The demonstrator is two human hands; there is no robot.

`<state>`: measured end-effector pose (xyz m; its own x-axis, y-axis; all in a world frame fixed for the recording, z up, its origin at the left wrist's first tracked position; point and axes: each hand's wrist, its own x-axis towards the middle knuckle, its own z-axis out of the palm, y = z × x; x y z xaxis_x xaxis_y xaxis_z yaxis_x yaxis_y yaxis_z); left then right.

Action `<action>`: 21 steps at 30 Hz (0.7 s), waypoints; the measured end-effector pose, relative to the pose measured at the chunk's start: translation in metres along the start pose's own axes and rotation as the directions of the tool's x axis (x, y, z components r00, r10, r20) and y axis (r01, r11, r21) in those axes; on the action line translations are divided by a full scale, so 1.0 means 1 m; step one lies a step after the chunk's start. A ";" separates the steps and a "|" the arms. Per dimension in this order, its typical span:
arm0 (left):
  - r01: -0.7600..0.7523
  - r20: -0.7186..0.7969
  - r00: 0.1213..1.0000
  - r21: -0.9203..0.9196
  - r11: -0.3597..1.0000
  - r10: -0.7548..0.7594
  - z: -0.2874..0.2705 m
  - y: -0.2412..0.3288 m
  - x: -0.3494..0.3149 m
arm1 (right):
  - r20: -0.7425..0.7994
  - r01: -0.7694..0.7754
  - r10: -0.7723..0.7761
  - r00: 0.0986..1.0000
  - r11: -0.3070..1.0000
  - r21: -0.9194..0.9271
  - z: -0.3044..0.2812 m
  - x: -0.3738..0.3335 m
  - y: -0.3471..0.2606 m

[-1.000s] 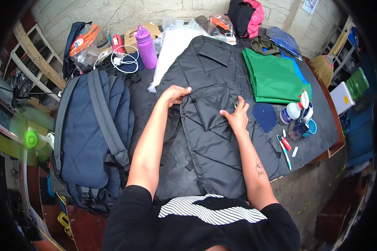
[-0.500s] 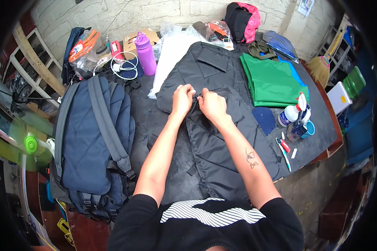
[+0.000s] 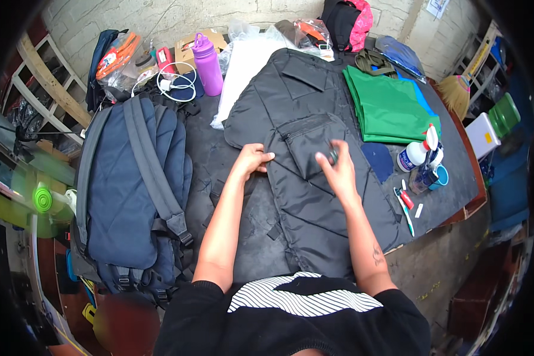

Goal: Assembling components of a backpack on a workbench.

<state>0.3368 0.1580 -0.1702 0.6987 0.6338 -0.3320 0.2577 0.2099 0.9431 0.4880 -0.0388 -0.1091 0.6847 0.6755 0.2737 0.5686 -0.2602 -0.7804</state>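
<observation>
A large black fabric piece (image 3: 314, 204) with stitched seams lies across the table. It has a flap pocket (image 3: 304, 80) near its far end and a zipped pocket (image 3: 308, 145) at its middle. My left hand (image 3: 253, 161) pinches the fabric's left edge beside the zipped pocket, its other fingers curled under. Over the right side of that pocket is my right hand (image 3: 340, 172), raised a little. Its fingers are curled, with a small dark thing between thumb and fingers that I cannot make out.
A navy backpack (image 3: 124, 196) lies to the left. A purple bottle (image 3: 207, 66) and white cable stand behind it. Folded green fabric (image 3: 391, 107), a spray bottle (image 3: 415, 153), a blue cup (image 3: 439, 177) and a toothbrush (image 3: 405, 212) are on the right. A green-lit spinning fan (image 3: 42, 198) is far left.
My hands were together at the pocket's top and have moved apart. The left went down to the fabric's edge; the right moved right and nearer. The pocket and its zip are now uncovered.
</observation>
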 end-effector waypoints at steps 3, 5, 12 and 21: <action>-0.391 -0.276 0.884 0.006 0.920 0.377 0.005 -0.009 0.033 | 0.033 0.080 -0.078 0.996 0.996 -0.049 -0.004 -0.043 0.008; -0.463 -0.483 0.716 0.211 0.861 0.504 0.011 0.011 0.052 | -0.010 0.129 -0.130 0.991 0.988 -0.080 0.003 -0.054 0.009; -0.310 -0.469 0.845 -0.036 0.950 0.258 0.001 0.025 0.056 | -0.076 0.128 -0.127 0.989 0.992 0.018 0.019 -0.027 0.069; -0.428 -0.511 0.784 -0.034 0.903 0.353 0.013 0.036 0.035 | -0.041 0.526 -0.543 0.839 0.827 -0.200 0.057 0.040 -0.046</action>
<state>0.3788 0.1783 -0.1480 0.2977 0.9512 0.0807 -0.0891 -0.0565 0.9944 0.4626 0.0397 -0.0943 0.2843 0.6792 0.6767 0.9212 0.0021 -0.3891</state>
